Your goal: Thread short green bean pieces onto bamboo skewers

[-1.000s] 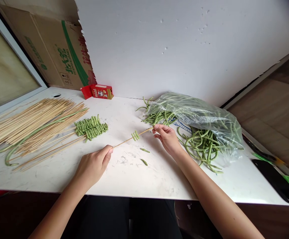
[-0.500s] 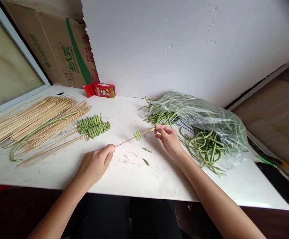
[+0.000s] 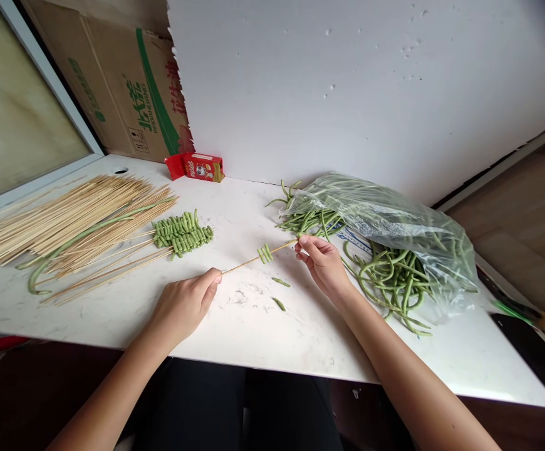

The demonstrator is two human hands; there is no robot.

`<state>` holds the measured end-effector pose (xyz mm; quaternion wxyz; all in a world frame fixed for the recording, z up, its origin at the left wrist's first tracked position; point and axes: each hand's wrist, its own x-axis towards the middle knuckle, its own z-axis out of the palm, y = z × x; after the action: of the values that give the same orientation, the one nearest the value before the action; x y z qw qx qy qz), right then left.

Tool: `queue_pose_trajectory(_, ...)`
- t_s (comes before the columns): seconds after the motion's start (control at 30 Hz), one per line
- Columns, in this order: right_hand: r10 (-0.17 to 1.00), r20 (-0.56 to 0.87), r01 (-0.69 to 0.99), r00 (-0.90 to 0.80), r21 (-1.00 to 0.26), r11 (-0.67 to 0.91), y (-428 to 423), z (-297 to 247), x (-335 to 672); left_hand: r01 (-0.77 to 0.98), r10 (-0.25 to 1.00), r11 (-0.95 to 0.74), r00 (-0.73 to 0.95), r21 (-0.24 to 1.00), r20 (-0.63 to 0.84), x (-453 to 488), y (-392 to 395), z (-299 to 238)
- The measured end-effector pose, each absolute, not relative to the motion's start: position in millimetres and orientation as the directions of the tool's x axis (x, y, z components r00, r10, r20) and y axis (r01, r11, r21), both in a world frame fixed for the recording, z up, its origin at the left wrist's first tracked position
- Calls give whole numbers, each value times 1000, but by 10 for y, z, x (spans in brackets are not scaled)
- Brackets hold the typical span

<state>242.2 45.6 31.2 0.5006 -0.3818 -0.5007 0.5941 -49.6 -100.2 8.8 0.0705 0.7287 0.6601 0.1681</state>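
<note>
My left hand (image 3: pixel 188 302) is closed around one end of a thin bamboo skewer (image 3: pixel 239 265), which slants up to the right. At the far tip, my right hand (image 3: pixel 322 260) pinches with thumb and fingertips; whether a bit of bean is also between them I cannot tell. Short cut pieces of green bean (image 3: pixel 264 254) sit crosswise on the skewer, nearer the right hand. Below it, two loose bean pieces (image 3: pixel 279 304) lie on the white table (image 3: pixel 254 332). Left of the hands rest finished-looking skewers packed with bean pieces (image 3: pixel 183 233), their bare sticks pointing left.
A heap of bamboo skewers (image 3: pixel 79 213) lies at left, with a long bean (image 3: pixel 72 248) across it. At right, a clear plastic bag (image 3: pixel 371 200) spills long green beans (image 3: pixel 394 275). A red box (image 3: pixel 204 167) stands behind; a black phone (image 3: pixel 530 357) lies far right.
The whole view has shifted slightly. Both hands keep their hold on the skewer, and the bean pieces stay at about the same place along it.
</note>
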Motion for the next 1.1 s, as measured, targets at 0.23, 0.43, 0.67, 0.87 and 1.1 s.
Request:
queue_pose_trajectory(0.23,978,61,-196,-202,-980,20,446,311,2410,936,985,-126,77,329,158,-487,-1001,89)
queue_pose_trajectory(0.43,978,59,-214,-201,-977,15,420,329,2379,933,985,-127,78,337,156,-488,-1005,93)
queue_pose_trajectory(0.67,976,87,-176,-201,-983,52,396,282,2349,937,983,-137,90,320,158,-492,-1005,71)
queue_pose_trajectory(0.87,967,77,-180,-243,-983,33,329,236,2253,927,982,-147,94,346,165,-488,-1013,66)
queue_pose_trajectory(1.1,961,94,-126,-259,-990,63,299,190,2191,923,980,-152,92,354,179,-481,-1013,55)
